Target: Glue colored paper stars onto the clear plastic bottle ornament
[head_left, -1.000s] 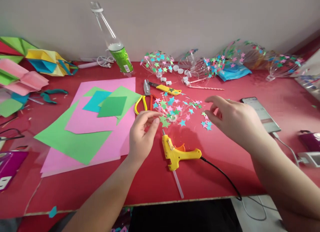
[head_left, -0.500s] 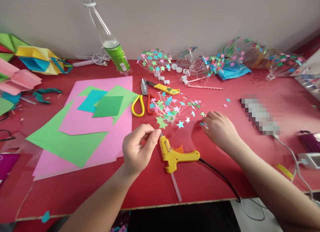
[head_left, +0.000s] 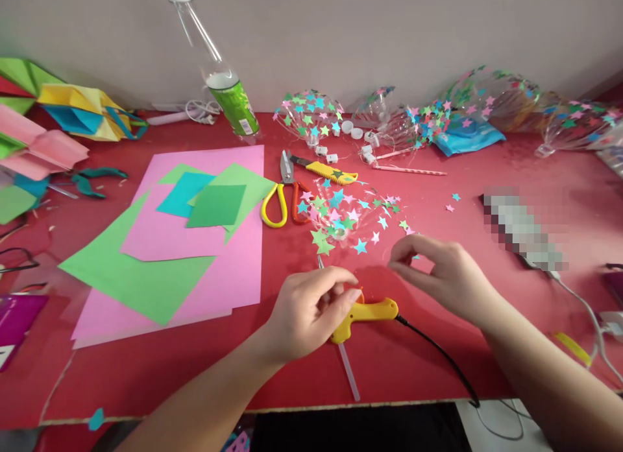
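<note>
My left hand (head_left: 316,312) hovers over the yellow glue gun (head_left: 374,310), covering much of its body. Its thumb and forefinger come together in a pinch; anything held there is too small to make out. My right hand (head_left: 445,273) is off the table to the right, its fingertips also pinched, and I cannot see what they hold. Small paper stars lie partly behind it. Just beyond both hands rests a clear plastic piece (head_left: 341,232) with its cut strips spread out and star stickers in blue, green and pink on them. A glue stick (head_left: 349,373) protrudes from the gun.
Yellow-and-red-handled scissors (head_left: 275,209) and a yellow utility knife (head_left: 335,174) lie beyond the clear piece. Coloured paper sheets (head_left: 141,290) cover the left. A tall clear bottle (head_left: 233,105) and several star-covered clear pieces (head_left: 309,115) line the wall. The gun's black cord (head_left: 433,348) runs right.
My left hand has moved right, from the gun's nozzle to over its body. My right hand has lifted from the stars and turned inward, fingertips pinched. The view has shifted slightly.
</note>
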`<state>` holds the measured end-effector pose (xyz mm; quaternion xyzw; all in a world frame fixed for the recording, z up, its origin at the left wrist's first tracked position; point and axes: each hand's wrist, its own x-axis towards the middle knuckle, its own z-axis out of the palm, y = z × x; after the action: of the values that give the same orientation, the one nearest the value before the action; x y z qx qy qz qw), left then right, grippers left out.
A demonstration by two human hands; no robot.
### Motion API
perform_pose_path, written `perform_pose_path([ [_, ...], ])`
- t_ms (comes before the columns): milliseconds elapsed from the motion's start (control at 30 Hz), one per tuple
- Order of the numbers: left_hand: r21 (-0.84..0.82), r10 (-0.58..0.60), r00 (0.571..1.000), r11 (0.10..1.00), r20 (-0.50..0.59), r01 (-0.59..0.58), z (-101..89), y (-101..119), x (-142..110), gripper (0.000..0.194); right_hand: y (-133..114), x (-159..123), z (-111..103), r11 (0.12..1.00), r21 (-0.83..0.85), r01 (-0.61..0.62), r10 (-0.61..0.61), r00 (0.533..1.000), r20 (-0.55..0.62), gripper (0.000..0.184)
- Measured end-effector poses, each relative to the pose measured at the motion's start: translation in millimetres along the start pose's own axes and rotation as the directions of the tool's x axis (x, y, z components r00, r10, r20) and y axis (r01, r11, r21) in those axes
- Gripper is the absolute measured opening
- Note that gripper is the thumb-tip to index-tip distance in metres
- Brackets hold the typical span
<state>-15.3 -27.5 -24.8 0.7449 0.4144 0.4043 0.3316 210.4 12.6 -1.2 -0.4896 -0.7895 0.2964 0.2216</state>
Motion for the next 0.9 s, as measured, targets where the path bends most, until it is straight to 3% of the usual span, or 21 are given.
perform_pose_path([
  [67, -0.009, -0.005, 0.999, 1.0, 0.04, 0.005, 1.9, 0, 0, 0.007, -13, -5, 5, 0.983, 0.182, 0.02, -0.04, 0.993, 0.111, 0.006],
  [167, 0.043, 0.03, 0.997, 0.999, 0.07, -0.033, 2.5, 1, 1, 0.01, -22, -9, 18, 0.955, 0.295, 0.034, -0.081, 0.985, 0.15, 0.005],
  [400, 0.009, 0.049, 0.993, 0.999, 0.11, -0.051, -0.2, 5, 4, 0.011, -24, -10, 28, 0.944, 0.33, 0.012, -0.052, 0.992, 0.111, 0.005],
  [533, 0.017, 0.05, 0.996, 0.999, 0.07, -0.051, -0.1, 5, 3, 0.016, -23, -11, 27, 0.939, 0.343, 0.009, -0.05, 0.993, 0.111, 0.004],
  [600, 0.004, 0.024, 1.0, 1.0, 0.016, -0.024, -2.6, 4, 2, 0.017, -20, -11, 29, 0.959, 0.277, 0.067, -0.092, 0.993, 0.078, 0.009],
  [700, -0.035, -0.034, 0.991, 0.999, -0.129, 0.03, -10.3, 1, -1, 0.016, -16, -10, 36, 0.967, -0.01, 0.253, -0.25, 0.96, 0.128, 0.015],
  [800, -0.055, -0.097, 0.947, 0.995, -0.306, 0.084, -19.1, -5, 0, 0.013, -14, -11, 44, 0.867, -0.299, 0.398, -0.304, 0.899, 0.315, 0.026],
  [900, -0.115, -0.173, 0.904, 0.984, -0.392, 0.138, -24.5, -12, 4, 0.012, -13, -13, 50, 0.774, -0.435, 0.461, -0.298, 0.87, 0.393, 0.034],
])
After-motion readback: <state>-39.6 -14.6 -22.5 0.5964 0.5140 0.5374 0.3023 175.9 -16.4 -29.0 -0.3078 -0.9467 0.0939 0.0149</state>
